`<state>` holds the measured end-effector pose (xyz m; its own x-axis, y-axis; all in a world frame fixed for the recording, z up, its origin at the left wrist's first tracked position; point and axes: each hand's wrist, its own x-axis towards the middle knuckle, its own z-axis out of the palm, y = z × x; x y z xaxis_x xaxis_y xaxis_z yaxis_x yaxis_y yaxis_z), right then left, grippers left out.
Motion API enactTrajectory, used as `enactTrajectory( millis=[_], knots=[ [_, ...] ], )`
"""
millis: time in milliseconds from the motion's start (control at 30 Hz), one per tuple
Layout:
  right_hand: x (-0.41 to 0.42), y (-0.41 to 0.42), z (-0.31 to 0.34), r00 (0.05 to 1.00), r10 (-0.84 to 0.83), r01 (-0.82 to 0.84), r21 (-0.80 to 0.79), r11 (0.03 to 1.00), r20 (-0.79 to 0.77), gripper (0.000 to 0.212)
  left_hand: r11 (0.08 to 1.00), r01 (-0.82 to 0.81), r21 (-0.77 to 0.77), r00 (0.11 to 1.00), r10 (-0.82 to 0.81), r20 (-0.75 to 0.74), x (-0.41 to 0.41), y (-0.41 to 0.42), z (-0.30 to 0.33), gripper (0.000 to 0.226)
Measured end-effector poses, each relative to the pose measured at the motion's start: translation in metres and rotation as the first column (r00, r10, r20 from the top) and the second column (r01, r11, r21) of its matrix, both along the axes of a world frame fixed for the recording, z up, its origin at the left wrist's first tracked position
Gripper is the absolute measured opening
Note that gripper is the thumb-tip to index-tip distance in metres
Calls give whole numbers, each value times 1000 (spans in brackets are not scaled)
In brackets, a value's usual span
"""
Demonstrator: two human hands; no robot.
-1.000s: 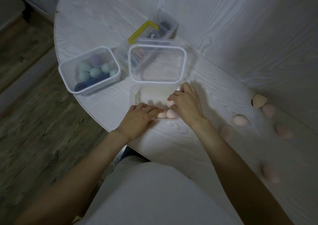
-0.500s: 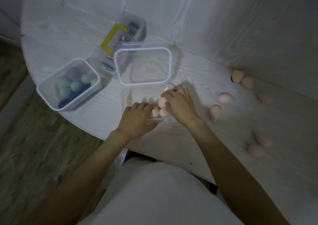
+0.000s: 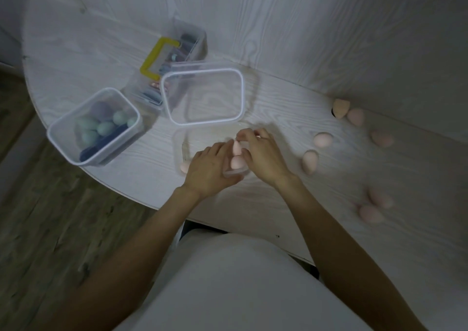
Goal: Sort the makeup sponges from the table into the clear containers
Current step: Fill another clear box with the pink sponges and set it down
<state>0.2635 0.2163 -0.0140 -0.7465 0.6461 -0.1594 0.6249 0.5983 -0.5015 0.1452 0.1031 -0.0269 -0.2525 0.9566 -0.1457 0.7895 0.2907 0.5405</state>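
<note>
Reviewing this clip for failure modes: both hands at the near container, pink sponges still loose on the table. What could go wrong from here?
1. The near clear container sits close to the table edge; with the left hand and right hand both working in it, a nudge might push it off.
2. The loose pink sponges are egg-shaped and could roll when reached for.
3. The frame is dim and blurred, so each hand's grip is unclear; a sponge may slip.

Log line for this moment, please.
phase: placing pink sponges | both hands at near clear container | left hand, right hand | loose sponges remain on table
</note>
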Motion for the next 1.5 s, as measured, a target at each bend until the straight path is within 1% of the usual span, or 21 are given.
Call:
enactTrajectory(
  millis=[100,167,233,267,333,400,500,600,633,700,767,800,867,900,967,1067,1133,1167,1233,1367,1500],
  knots=[
    [23,1,18,978,-66,79,61,995,-196,28,1000,-19,12,1000,19,-16,2,2,-4,79],
    [53,8,19,949,-205,250,177,952,-238,24,1000,-26,14,1000,27,-1,2,1,-5,75],
    [82,18,10,920,-385,388,281,878,-70,27,1000,-19,22,1000,19,-10,3,-1,-6,72],
    [95,22,4,882,-470,442,286,850,36,31,1000,-11,26,1000,12,-19,4,-2,-6,72],
    [109,26,-4,809,-562,535,180,825,170,39,1000,-6,23,1000,6,-27,4,-4,-5,71],
    [115,26,-8,814,-555,550,77,831,171,40,1000,-10,24,1000,11,-29,5,-5,-5,73],
    [104,18,2,872,-487,488,-1,873,-42,37,999,-10,49,1000,11,-29,6,-6,-7,77],
    [62,6,31,871,-395,369,-141,919,-293,39,998,-15,61,999,17,-30,6,-6,-6,73],
    [45,4,38,890,-317,295,-116,948,-328,37,997,-18,71,999,20,-32,7,-7,-6,75],
    [15,3,42,927,-91,110,32,993,-364,31,996,-26,89,999,28,-25,8,-7,-5,78],
    [-4,8,34,934,173,-118,189,975,-313,32,994,-29,103,999,31,-19,8,-6,-7,76],
    [-8,13,27,923,304,-238,270,933,-237,33,994,-26,107,999,29,-25,7,-6,-8,73],
    [-14,24,13,864,502,-438,416,797,-52,28,995,-11,104,998,17,-57,6,-7,-10,69],
    [-16,29,10,839,544,-494,458,739,27,23,995,0,95,997,8,-74,6,-8,-12,67],
    [-21,35,11,823,544,-545,500,673,164,18,996,15,88,995,-6,-95,8,-11,-14,63],
    [-33,28,15,772,512,-636,465,616,377,23,995,6,103,995,5,-103,10,-14,-13,60],
    [-39,22,15,740,503,-670,434,602,446,26,994,5,107,994,7,-112,10,-15,-13,60],
    [-40,21,15,738,489,-669,416,616,465,24,995,10,100,993,2,-115,10,-14,-14,61],
    [-39,21,14,757,481,-636,329,698,442,13,996,15,83,992,-4,-123,8,-14,-16,62],
    [-41,27,14,845,363,-490,298,819,393,25,998,20,61,992,-12,-128,7,-13,-18,64],
    [-41,24,21,821,344,-506,300,809,457,28,998,43,56,989,-35,-141,6,-14,-19,61]
  ],
)
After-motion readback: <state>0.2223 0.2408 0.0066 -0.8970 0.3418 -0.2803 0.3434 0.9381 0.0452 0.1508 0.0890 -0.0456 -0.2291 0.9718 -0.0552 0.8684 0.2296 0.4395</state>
